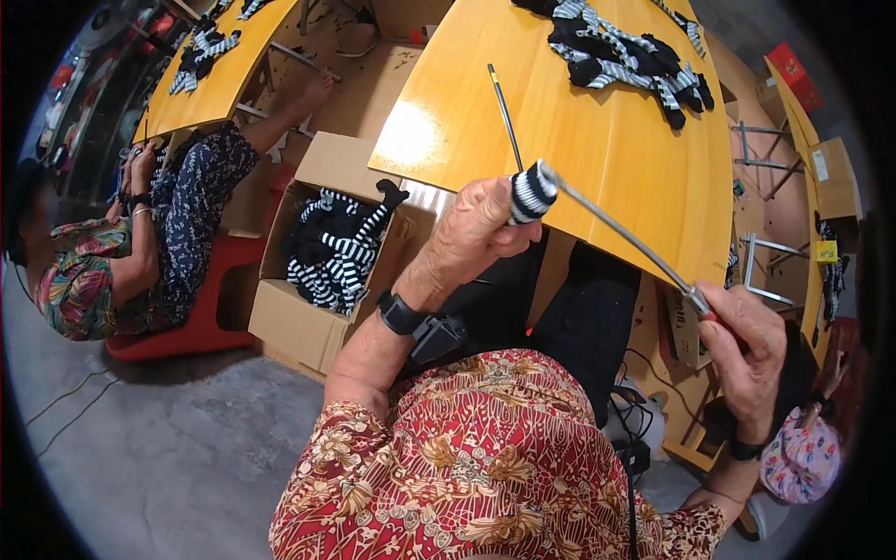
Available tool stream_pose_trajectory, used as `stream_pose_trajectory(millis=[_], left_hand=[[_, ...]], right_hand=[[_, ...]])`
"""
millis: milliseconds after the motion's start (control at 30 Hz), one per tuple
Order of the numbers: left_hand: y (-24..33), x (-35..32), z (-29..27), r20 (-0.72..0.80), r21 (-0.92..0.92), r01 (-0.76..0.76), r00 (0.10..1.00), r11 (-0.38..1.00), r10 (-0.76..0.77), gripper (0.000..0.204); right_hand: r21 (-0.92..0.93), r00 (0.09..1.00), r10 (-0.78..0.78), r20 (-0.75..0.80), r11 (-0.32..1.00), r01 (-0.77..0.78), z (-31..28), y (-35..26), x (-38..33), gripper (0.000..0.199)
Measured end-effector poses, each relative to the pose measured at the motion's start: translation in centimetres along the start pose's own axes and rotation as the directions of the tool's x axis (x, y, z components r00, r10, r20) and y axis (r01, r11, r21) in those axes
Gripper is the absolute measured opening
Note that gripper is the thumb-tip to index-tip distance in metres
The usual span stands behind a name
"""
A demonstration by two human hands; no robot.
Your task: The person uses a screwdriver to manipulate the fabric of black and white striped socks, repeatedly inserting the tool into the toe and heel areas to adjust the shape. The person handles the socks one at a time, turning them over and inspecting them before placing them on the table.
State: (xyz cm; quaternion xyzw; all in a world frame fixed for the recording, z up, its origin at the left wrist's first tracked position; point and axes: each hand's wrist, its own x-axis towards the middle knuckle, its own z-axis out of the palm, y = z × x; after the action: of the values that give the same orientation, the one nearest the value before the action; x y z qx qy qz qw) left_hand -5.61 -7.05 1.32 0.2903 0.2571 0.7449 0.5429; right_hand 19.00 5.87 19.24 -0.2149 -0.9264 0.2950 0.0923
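Note:
My left hand (476,233) grips a small black-and-white striped fabric piece (530,194) that is pulled over the tip of a long metal rod (621,233). My right hand (742,350) holds the rod's lower end by a reddish handle. Both hands are raised just in front of the near edge of a yellow wooden table (597,140). A pile of striped and black fabric pieces (630,56) lies at the far side of that table. A thin dark stick (505,114) lies on the tabletop.
An open cardboard box (299,317) with several striped pieces (336,247) stands on the floor at my left. A seated person in a floral dress (121,252) works at a second yellow table (224,65) on a red stool (201,317). More boxes stand at the right.

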Motion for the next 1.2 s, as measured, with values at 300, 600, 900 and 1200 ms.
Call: stream_pose_trajectory(millis=[300,600,900,1200], left_hand=[[0.6,0.6,1.6,-0.102,-0.112,-0.116,0.989,0.987,0.104,0.054],[0.5,0.4,-0.4,0.173,-0.289,-0.043,0.98,0.956,0.097,0.054],[0.2,0.3,-0.9,0.181,-0.35,0.055,0.983,0.935,0.01,0.054],[0.7,0.2,0.0,-0.027,-0.272,0.124,0.99,0.954,-0.136,0.033]], right_hand=[[0.317,0.966,0.069,-0.251,0.948,0.014,8.9,1.3,-0.4,0.031],[-0.09,0.951,-0.28,-0.129,0.959,0.27,2.2,1.9,0.4,0.042],[-0.269,0.935,-0.341,-0.101,0.914,0.304,0.8,1.0,-0.3,0.045],[-0.241,0.918,-0.393,-0.051,0.897,0.371,1.0,1.8,0.6,0.043]])
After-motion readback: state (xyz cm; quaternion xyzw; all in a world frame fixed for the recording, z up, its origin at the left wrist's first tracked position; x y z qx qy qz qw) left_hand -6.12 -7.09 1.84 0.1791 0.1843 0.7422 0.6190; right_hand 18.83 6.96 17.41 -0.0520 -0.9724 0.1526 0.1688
